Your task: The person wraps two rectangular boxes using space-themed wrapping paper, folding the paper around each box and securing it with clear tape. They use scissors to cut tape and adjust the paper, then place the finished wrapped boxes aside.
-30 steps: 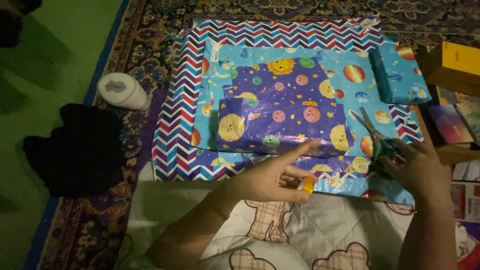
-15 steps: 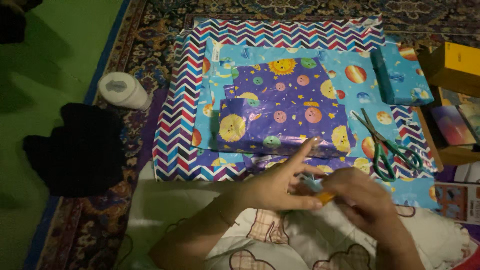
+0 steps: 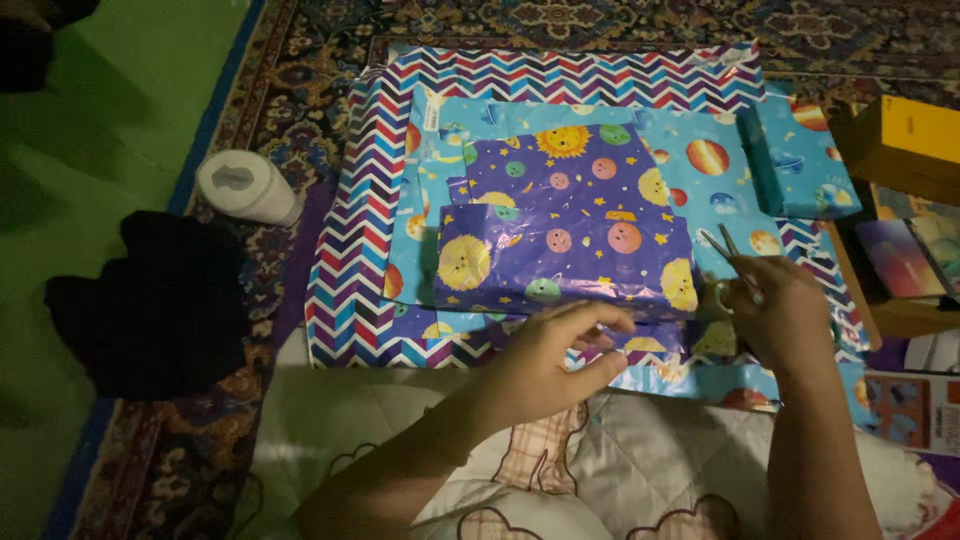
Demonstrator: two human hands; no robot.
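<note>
— Gripping anything? 
— Right hand (image 3: 785, 315) is clamped over metal scissors (image 3: 722, 243), blades poking out. Left hand (image 3: 550, 355) curls, fingers pinched; contents hidden. 
— Nearby? 
— Glossy purple wrapped box (image 3: 565, 255), flat, just beyond both.

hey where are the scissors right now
In the head view, the scissors are at right, under the right hand, blades pointing up-left beside the purple wrapped box.

A home, on the floor of a living space: a patterned oriental carpet (image 3: 300, 90) spreads from nine to one o'clock, a green mat (image 3: 90, 150) lies at ten o'clock, and a white quilted blanket with checked patches (image 3: 600, 470) covers six o'clock.
</note>
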